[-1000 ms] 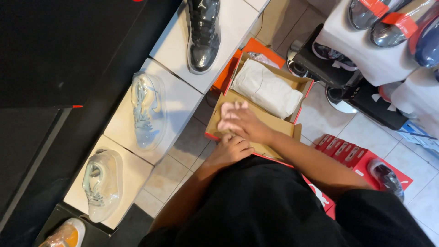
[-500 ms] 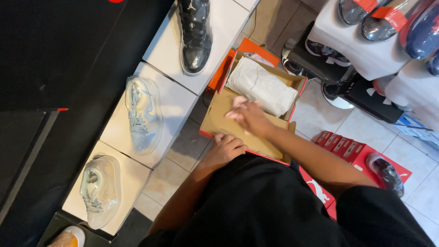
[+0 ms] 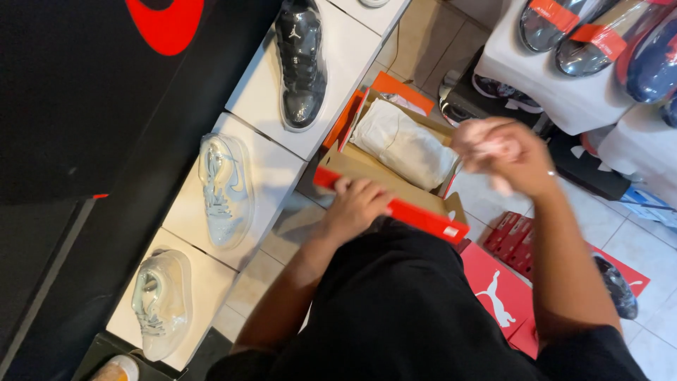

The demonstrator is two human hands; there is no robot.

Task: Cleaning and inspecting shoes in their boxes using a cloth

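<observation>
- The open shoebox (image 3: 384,187), brown card inside with an orange-red outer face, is sitting on the person's lap, its far end tipped out over the tiled floor (image 3: 486,204).
- Inside it a bundle of white wrapping paper (image 3: 405,144) is lying across the far half; whatever it is covering is hidden.
- The left hand (image 3: 356,208) is resting on the near rim, its fingers (image 3: 352,189) curled over the edge and clamped on the red wall, which is bracing the box against the lap.
- The right hand (image 3: 504,152) is hanging in the air to the right of the box and above it, clear of the card. It is blurred, so I cannot tell whether its fingers are together or apart, or whether they are holding anything.
- Judging from this, a good grip means keeping the left hand low on the rim so the box is not tipping forward, and bringing the right hand down onto the paper rather than the thin side wall.
- To the left, white display blocks (image 3: 331,63) are carrying a glossy black high-top sneaker (image 3: 302,63) and, nearer, two pale sneakers in clear wrap (image 3: 226,187).
- By the person's right leg a red shoebox lid (image 3: 493,296) is lying on the floor.
</observation>
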